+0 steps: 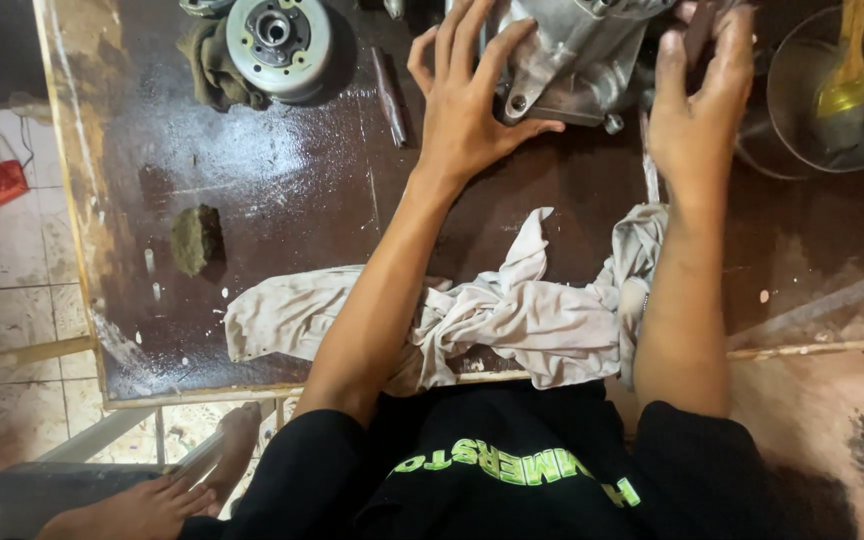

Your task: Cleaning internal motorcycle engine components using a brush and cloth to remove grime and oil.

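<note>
A grey metal engine casing (577,55) lies at the far middle of a dark, oily wooden table (282,190). My left hand (467,100) rests flat on the casing's left side, fingers spread, thumb along its lower edge. My right hand (700,100) is at the casing's right side, fingers curled round a dark object at the top edge of the view; what it is I cannot tell. Between my forearms a crumpled dirty white rag (512,315) lies near the table's front edge.
A round metal flywheel-like part (278,40) sits on a dark cloth at the far left. A thin metal rod (390,95) lies beside it. A bowl (832,90) holding a yellow brush (845,85) stands at the far right. A brown sponge piece (195,238) lies left. My bare feet (152,500) show below.
</note>
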